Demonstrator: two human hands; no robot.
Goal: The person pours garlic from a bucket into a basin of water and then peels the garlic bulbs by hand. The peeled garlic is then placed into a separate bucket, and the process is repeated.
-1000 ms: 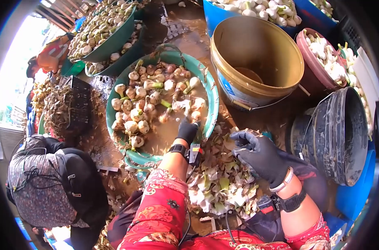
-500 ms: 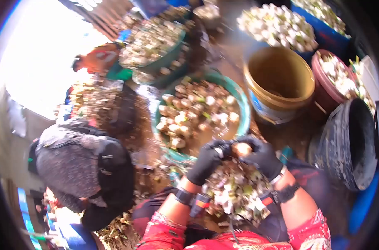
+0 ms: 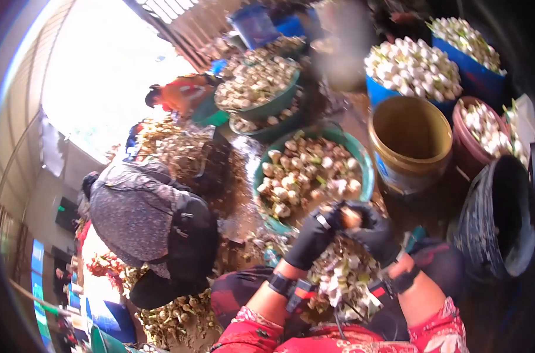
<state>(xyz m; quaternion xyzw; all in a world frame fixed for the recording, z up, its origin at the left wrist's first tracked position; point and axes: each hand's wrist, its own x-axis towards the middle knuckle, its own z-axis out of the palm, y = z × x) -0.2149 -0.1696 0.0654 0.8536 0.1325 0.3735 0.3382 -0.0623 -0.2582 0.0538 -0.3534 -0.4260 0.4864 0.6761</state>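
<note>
Both of my hands wear black gloves and meet just over the near rim of a green tub (image 3: 370, 176). My left hand (image 3: 315, 235) is closed around one side of a brownish onion (image 3: 352, 219). My right hand (image 3: 374, 236) curls round its other side, fingers bent and partly hidden. Water and many unpeeled onions (image 3: 305, 170) fill the tub in front. Below my wrists, a heap of peeled skins and leafy scraps (image 3: 341, 276) lies between my knees.
A yellowish bucket (image 3: 411, 170) stands right of the tub, with a tilted black bucket (image 3: 485, 223) nearer me. Blue bins of white onions (image 3: 414, 67) stand behind. Left, a person in a grey patterned top (image 3: 138, 212) bends over; another in orange (image 3: 188, 94) is farther back.
My view has shifted, so the surroundings sit farther right and lower. Both hands stay together around the onion, with the fingers slightly rearranged.
</note>
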